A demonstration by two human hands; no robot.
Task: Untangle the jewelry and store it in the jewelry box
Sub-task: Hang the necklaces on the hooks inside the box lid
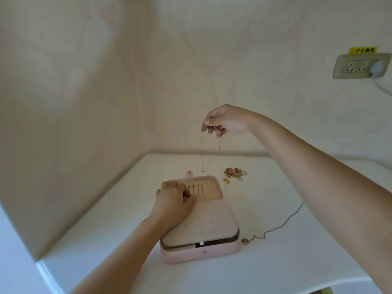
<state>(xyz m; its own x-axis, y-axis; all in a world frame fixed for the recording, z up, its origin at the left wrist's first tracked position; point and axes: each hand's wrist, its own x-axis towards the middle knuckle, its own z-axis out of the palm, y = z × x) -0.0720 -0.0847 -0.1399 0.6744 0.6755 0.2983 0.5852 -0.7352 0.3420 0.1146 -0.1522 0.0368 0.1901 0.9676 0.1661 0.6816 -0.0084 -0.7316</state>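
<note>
A pink jewelry box (199, 254) lies open on the white table (275, 262), its beige insert showing hooks at the far end. My left hand (175, 198) rests on the insert's far left part, fingers curled at the hooks. My right hand (224, 122) is raised above the table and pinches a thin chain necklace (201, 153), which hangs down in a loop with its end near the table behind the box. A tangled pile of jewelry (235, 174) lies to the right behind the box. Another chain (275, 228) trails across the table right of the box.
The table sits in a corner with walls at the left and the back. A wall socket (360, 65) with a plug and cable is at the upper right. The table's front edge curves at the lower right.
</note>
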